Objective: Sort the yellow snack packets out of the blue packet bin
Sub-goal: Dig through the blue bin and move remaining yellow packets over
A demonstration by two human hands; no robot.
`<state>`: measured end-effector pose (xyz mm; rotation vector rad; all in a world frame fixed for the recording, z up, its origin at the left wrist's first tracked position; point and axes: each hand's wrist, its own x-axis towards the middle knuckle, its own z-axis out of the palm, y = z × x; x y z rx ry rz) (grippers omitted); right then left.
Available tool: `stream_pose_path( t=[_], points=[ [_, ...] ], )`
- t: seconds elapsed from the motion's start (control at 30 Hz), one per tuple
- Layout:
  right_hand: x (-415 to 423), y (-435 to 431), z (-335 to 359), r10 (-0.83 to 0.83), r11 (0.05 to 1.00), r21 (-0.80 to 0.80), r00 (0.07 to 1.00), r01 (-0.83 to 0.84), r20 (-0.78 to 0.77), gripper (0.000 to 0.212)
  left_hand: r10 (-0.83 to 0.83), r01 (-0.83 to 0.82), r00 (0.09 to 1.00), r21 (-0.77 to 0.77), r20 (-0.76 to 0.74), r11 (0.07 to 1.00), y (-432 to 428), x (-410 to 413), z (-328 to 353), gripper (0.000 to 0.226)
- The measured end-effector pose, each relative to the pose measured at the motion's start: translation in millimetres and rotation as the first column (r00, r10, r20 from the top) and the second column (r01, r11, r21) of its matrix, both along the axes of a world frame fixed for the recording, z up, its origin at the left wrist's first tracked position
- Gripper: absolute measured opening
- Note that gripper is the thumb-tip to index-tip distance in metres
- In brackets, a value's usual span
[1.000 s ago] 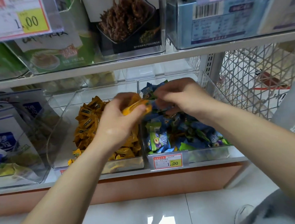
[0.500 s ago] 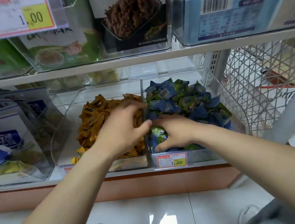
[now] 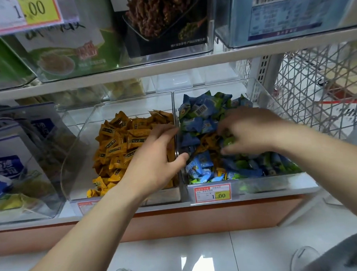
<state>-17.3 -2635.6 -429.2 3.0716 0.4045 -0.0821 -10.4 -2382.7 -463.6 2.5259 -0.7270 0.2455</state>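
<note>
A white metal shop shelf (image 3: 190, 63) carries a row of clear plastic upper bins (image 3: 211, 41) filled with boxed goods. A second row stands lower down, just above an orange-brown base board (image 3: 197, 218). Below lies a glossy white tiled floor (image 3: 250, 253), where the toes of two pale shoes (image 3: 305, 256) show. A white wire mesh basket (image 3: 314, 84) stands to the right of the shelf.

On the lower row, a clear plastic bin of yellow packets (image 3: 81, 139) sits wall to wall with the clear plastic blue packet bin (image 3: 263, 185). The latter bears a red-and-yellow price tag (image 3: 213, 193) on its front. The blue packet bin is heaped with blue and green snack packets (image 3: 201, 109). A cluster of stray yellow snack packets (image 3: 208, 142) lies in the middle of that heap, and one more yellow packet shows at the front wall, just above the price tag.

The left hand (image 3: 154, 161) lies across the wall the two bins share. Its fingers are fairly straight over the yellow side and its thumb reaches into the blue packet bin; it holds nothing that can be seen. The right hand (image 3: 253, 130) is inside the blue packet bin, on top of the heap, with its fingers curled down into the packets. It is blurred, so whether it pinches a packet cannot be told. The stray yellow cluster lies between the two hands, just beside the left thumb and just left of the right fingertips.
</note>
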Motion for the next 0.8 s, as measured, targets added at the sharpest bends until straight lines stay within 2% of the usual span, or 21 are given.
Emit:
stream_pose_path(
  t=[0.07,0.1,0.13,0.2,0.27,0.37,0.43,0.57,0.6,0.67,0.7,0.73,0.77,0.8],
  points=[
    [-2.0,17.3,-6.2,0.094,0.946,0.311,0.995,-0.095,0.02,0.03,0.005,-0.005,1.0,-0.017,0.006,1.0,-1.5,0.7,-0.8,0.065],
    [-3.1,26.9,-10.5,0.145,0.907,0.405,0.988,-0.114,-0.047,0.03,0.008,-0.007,1.0,-0.024,0.01,1.0,-2.2,0.6,-0.9,0.065],
    [-3.5,34.3,-15.6,0.201,0.893,0.435,0.968,-0.118,-0.151,0.037,0.009,-0.009,1.0,-0.031,0.01,0.999,-2.8,0.6,-0.7,0.064],
    [-1.5,40.9,-28.6,0.229,0.934,0.344,0.896,-0.093,-0.381,0.057,0.007,-0.007,1.0,-0.04,0.004,0.999,-2.7,0.6,-1.2,0.064],
    [3.4,39.2,-35.3,0.183,0.972,0.219,0.869,-0.089,-0.459,0.064,0.002,-0.002,1.0,-0.045,-0.008,0.999,-1.5,0.4,-1.6,0.064],
    [11.6,26.2,-30.0,0.139,0.987,0.134,0.908,-0.093,-0.396,0.048,-0.012,0.012,1.0,-0.046,-0.019,0.999,-0.5,-0.8,-1.4,0.065],
    [13.6,10.8,-20.2,0.05,0.999,0.009,0.923,-0.051,-0.381,0.036,-0.017,0.017,1.0,-0.039,-0.015,0.999,0.5,-1.2,-1.6,0.065],
    [13.6,-6.7,-5.3,-0.104,0.99,-0.132,0.921,0.058,-0.375,0.043,-0.02,0.019,1.0,-0.04,-0.017,0.999,2.4,0.0,-3.0,0.066],
    [12.9,-5.0,-3.4,-0.116,0.978,-0.205,0.934,0.047,-0.337,0.043,-0.023,0.022,1.0,-0.043,-0.018,0.999,2.4,0.3,-3.3,0.066],
    [10.3,2.0,-2.2,-0.075,0.951,-0.308,0.984,0.023,-0.16,0.041,-0.026,0.025,1.0,-0.047,-0.015,0.999,2.0,1.0,-3.6,0.067],
    [8.5,7.4,-2.2,-0.007,0.969,-0.248,0.998,-0.008,-0.061,0.039,-0.023,0.023,1.0,-0.047,-0.008,0.999,1.7,1.3,-3.7,0.067],
    [7.1,13.6,-4.0,0.061,0.994,-0.092,0.998,-0.062,-0.011,0.036,-0.019,0.019,1.0,-0.047,-0.001,0.999,1.3,1.5,-3.7,0.067],
    [5.1,21.7,-6.6,0.119,0.987,0.114,0.992,-0.114,-0.043,0.032,-0.016,0.016,1.0,-0.047,0.005,0.999,0.9,1.4,-3.7,0.067],
    [3.1,30.2,-9.3,0.183,0.947,0.291,0.972,-0.135,-0.145,0.03,-0.014,0.015,1.0,-0.049,0.009,0.999,0.5,1.2,-3.5,0.067]
  ],
)
